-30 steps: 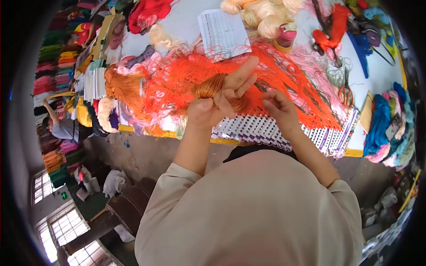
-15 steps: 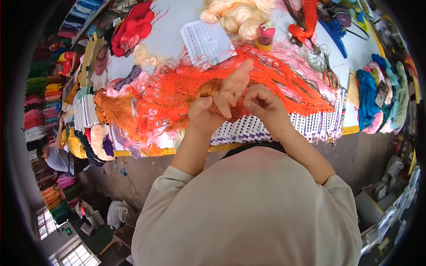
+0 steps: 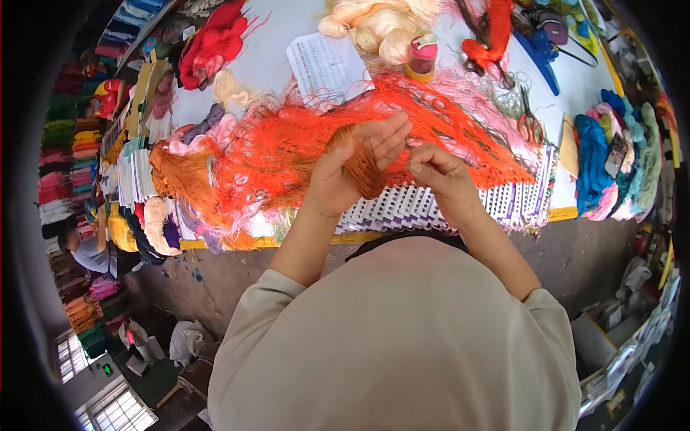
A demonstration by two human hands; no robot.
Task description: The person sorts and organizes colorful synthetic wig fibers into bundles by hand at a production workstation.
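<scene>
My left hand [image 3: 336, 174] cradles a brown skein of thread [image 3: 361, 171]; the thumb presses over it and the fingers reach out beyond it. My right hand [image 3: 447, 181] is just to the right, thumb and forefinger pinched together near my left fingertips. Whatever lies in that pinch is too fine to make out. Beneath both hands spreads a mass of orange-red thread [image 3: 266, 154]. Under its front edge runs a row of white cards with dark holes [image 3: 402, 210].
Scissors [image 3: 530, 128] lie at the right, near blue skeins [image 3: 593, 161]. A printed sheet [image 3: 327, 68], cream skeins [image 3: 381, 25] and a thread spool [image 3: 422, 57] are farther back. Another person [image 3: 90, 251] is at the far left. The table's yellow edge [image 3: 564, 213] faces me.
My left hand has turned, showing more of the brown skein, and its fingers have drawn closer together. My right hand has shifted slightly right, away from the skein, still pinched.
</scene>
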